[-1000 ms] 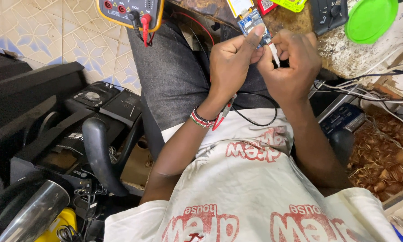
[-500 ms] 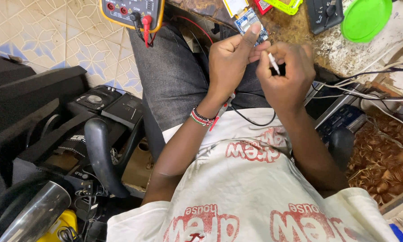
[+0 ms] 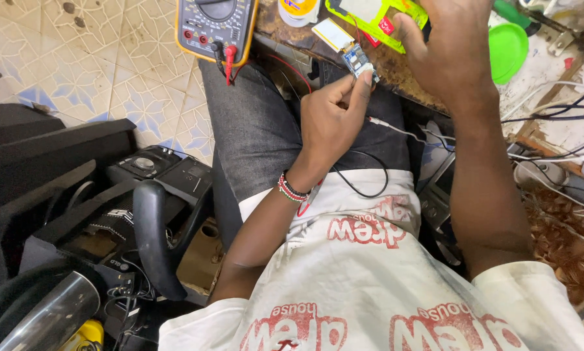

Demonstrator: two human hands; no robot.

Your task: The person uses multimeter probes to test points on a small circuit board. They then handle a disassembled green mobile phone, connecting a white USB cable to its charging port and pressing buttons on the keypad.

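My left hand (image 3: 331, 120), with a beaded bracelet at the wrist, pinches a small blue circuit board (image 3: 357, 60) between thumb and fingers over my lap. Thin wires run from the board to a flat yellowish battery pack (image 3: 333, 34) on the bench edge. My right hand (image 3: 444, 49) is raised over the worn workbench (image 3: 396, 68), beside a yellow-green packet (image 3: 376, 16). Only its back shows, so what its curled fingers hold is hidden. A white cable (image 3: 396, 129) lies across my lap, under the left hand.
A yellow multimeter (image 3: 217, 26) with red and black leads rests at the bench's left end. A green round lid (image 3: 507, 49) and tangled cables (image 3: 558, 117) lie to the right. Black car parts, including a steering wheel (image 3: 150, 240), crowd the tiled floor on the left.
My right hand has left the board and moved up and right over the bench. My left hand still holds the board. The view has shifted closer.
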